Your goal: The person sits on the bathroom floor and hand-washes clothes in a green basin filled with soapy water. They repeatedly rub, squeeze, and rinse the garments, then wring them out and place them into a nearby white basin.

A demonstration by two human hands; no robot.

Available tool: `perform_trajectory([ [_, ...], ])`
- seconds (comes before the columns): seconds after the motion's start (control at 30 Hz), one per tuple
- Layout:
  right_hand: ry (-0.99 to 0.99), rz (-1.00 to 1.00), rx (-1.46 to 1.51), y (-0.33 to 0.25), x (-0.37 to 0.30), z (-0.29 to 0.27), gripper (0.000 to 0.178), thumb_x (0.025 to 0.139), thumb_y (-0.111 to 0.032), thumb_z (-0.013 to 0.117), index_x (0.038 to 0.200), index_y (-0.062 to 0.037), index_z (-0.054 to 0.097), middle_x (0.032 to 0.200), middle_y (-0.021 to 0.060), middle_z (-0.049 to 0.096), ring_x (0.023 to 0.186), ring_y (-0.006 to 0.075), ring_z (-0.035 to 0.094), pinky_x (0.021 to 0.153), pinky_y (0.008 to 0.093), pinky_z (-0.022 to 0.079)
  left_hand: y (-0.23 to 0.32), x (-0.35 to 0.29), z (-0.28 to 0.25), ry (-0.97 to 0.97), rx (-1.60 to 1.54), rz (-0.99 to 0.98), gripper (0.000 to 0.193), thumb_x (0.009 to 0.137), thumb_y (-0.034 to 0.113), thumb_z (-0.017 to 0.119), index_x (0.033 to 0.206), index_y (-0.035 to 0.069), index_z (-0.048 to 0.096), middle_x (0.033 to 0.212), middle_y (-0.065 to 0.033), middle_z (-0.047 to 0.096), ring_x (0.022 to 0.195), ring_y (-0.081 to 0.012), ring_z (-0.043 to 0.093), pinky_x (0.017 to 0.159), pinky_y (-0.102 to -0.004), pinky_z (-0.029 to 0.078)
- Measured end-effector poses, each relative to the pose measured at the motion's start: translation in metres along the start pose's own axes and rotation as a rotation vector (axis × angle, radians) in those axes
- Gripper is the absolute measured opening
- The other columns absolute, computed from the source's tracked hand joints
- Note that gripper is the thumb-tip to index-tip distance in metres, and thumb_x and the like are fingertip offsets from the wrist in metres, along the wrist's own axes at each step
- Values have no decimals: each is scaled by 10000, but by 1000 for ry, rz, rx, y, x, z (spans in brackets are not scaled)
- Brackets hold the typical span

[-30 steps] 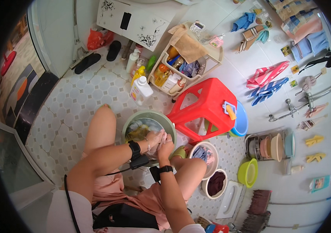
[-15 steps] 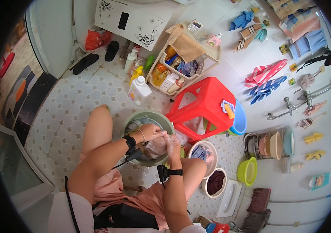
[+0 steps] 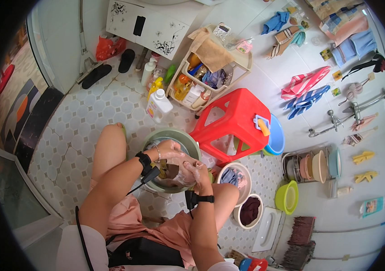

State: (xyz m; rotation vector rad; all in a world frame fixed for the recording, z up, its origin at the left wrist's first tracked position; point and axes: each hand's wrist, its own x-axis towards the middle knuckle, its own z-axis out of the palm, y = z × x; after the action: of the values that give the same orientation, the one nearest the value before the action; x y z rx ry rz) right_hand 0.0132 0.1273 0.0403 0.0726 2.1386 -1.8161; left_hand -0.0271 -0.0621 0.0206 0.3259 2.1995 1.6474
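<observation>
Over a grey-green basin [image 3: 153, 136] on the floor, a wet, soapy pale pinkish cloth [image 3: 180, 164] stretches between my hands. My left hand [image 3: 169, 149] is closed on the cloth's far left part, near the middle of the basin. At the right side of the basin my right hand [image 3: 197, 172] grips the cloth, with suds on its fingers. Water and more fabric lie below in the basin, partly covered by my hands and the cloth. Some yellowish-brown patterned fabric shows under the cloth.
A red plastic stool [image 3: 242, 117] stands just beyond the basin, right of a white detergent bottle [image 3: 159, 106]. Two small tubs of clothes, a pink one [image 3: 249, 178] and a white one [image 3: 260, 212], sit by my right knee. A beige storage rack [image 3: 228, 58] stands farther back.
My hands have moved apart, and the cloth that was bunched between them is now spread out. My left hand has shifted slightly up and left.
</observation>
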Motion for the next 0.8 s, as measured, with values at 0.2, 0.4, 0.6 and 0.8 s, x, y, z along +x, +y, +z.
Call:
perform_trajectory([
  [0.2, 104, 115, 314, 15, 5, -11, 131, 778, -204, 590, 740, -81, 567, 652, -56, 491, 550, 28, 398, 477, 169, 286, 9, -3, -1, -30, -18, -60, 326, 690, 346, 657, 665, 33, 573, 592, -20, 537, 555, -83, 457, 534, -240, 384],
  [0.4, 174, 118, 323, 2, 4, -5, 96, 773, -155, 575, 768, -59, 575, 685, -35, 527, 625, 42, 458, 565, 177, 353, -2, 1, -3, -53, -201, -66, 303, 733, 320, 632, 627, 56, 528, 562, 22, 498, 541, -47, 439, 484, -210, 356],
  [0.6, -154, 214, 203, 0, -2, -4, 221, 709, -32, 588, 916, 37, 555, 804, 43, 586, 709, 107, 552, 635, 211, 443, -6, 5, 1, 114, -247, -45, 253, 750, 262, 599, 642, 57, 497, 577, 9, 476, 546, -81, 428, 519, -241, 370],
  [0.8, -177, 118, 30, 25, 9, -2, 386, 689, -5, 581, 1055, 30, 463, 862, 71, 568, 673, 119, 546, 606, 219, 444, -5, 4, 4, 399, 238, 239, 219, 755, 230, 568, 719, 25, 499, 603, -92, 509, 559, -194, 498, 558, -311, 410],
])
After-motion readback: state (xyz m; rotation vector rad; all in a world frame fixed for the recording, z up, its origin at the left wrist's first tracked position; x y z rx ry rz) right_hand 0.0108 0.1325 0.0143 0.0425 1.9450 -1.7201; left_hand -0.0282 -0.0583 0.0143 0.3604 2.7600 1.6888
